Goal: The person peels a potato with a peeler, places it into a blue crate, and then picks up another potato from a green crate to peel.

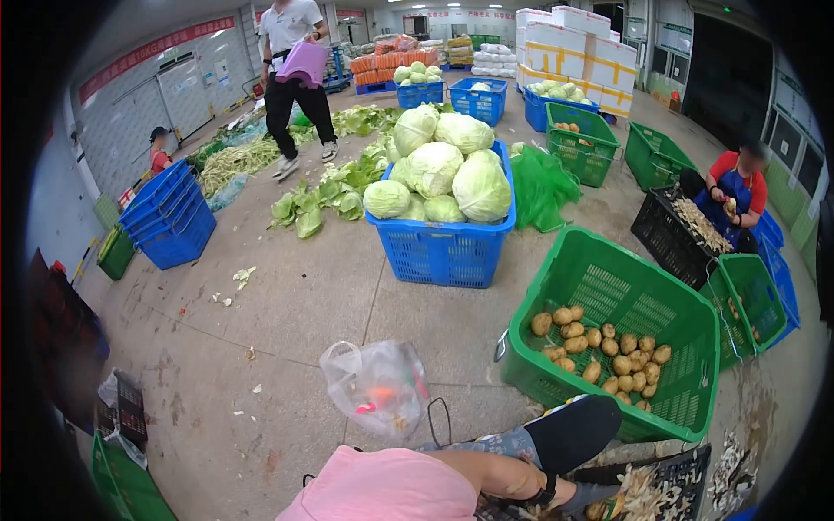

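My left arm reaches from the pink sleeve toward the lower right, with a dark band at the wrist. My left hand (580, 497), in a grey glove, is closed around a brown potato (595, 511) at the bottom edge; its fingertips are partly hidden. Just beside it, a black crate (691, 478) holds pale peelings (647, 499). My right hand does not show. Above my dark-covered knee (578, 430) stands a large green crate (630, 300) with several potatoes (621, 365) in it.
A clear plastic bag (375, 386) lies on the floor. Beyond it is a blue crate (443, 252) heaped with cabbages (434, 169). One person (291, 52) carries a purple container (304, 63); another person (737, 187) sits at right by a black crate (665, 230). Stacked blue crates (169, 217) stand left.
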{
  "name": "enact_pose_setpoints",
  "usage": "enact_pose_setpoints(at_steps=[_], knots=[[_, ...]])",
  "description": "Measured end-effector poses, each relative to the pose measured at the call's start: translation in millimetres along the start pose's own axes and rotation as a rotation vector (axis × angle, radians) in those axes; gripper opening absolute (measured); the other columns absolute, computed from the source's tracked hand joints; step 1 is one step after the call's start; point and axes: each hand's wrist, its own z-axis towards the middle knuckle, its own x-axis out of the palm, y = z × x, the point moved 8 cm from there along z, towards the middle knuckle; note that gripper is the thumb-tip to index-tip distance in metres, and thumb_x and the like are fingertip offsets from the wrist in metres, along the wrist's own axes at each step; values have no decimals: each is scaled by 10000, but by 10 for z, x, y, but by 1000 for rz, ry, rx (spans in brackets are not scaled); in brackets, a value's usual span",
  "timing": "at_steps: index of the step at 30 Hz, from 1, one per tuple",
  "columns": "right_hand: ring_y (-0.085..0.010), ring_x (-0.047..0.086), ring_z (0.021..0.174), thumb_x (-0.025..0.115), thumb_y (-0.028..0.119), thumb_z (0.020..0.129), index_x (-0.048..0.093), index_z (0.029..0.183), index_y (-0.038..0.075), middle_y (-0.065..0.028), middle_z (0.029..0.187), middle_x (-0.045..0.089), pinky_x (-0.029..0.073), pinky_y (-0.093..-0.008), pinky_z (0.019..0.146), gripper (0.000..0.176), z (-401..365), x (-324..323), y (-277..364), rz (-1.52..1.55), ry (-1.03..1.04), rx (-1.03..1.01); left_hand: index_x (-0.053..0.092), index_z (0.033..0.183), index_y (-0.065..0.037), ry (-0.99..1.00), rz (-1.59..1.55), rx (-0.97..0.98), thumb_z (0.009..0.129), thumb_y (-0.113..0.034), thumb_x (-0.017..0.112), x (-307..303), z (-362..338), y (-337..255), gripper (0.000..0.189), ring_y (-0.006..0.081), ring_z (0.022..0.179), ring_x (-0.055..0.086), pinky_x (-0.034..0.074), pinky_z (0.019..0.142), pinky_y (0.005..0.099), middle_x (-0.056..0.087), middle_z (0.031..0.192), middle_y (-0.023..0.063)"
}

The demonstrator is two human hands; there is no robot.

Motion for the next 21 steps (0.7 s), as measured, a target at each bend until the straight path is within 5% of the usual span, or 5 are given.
enact_pose_setpoints(at_steps=[6, 14, 21], knots=[[-437, 488, 1043, 265, 435, 934, 272, 1373, 52, -235, 1306, 410, 393, -488, 852, 582, 32, -1, -70, -54, 0, 16, 94, 1415, -240, 10, 8, -14, 624, -758, 544, -13, 46, 63, 1048, 246, 1332, 88, 293, 975, 467, 22, 1460, 46], [-425, 483, 1061, 272, 430, 934, 274, 1374, 68, -233, 1281, 438, 396, -483, 850, 570, 53, 21, -111, -57, -33, -5, 49, 1437, -261, 21, 27, -1, 602, -783, 543, -246, 264, 153, 1101, 254, 1365, 35, 273, 992, 486, -39, 1492, 41], [-420, 469, 1087, 291, 411, 936, 307, 1350, 46, -251, 1248, 455, 399, -455, 861, 552, 75, -3, -105, -38, -48, 7, 101, 1425, -255, -17, 30, -16, 607, -784, 535, -70, 131, 86, 1067, 252, 1337, 113, 301, 965, 484, 55, 1465, 57]])
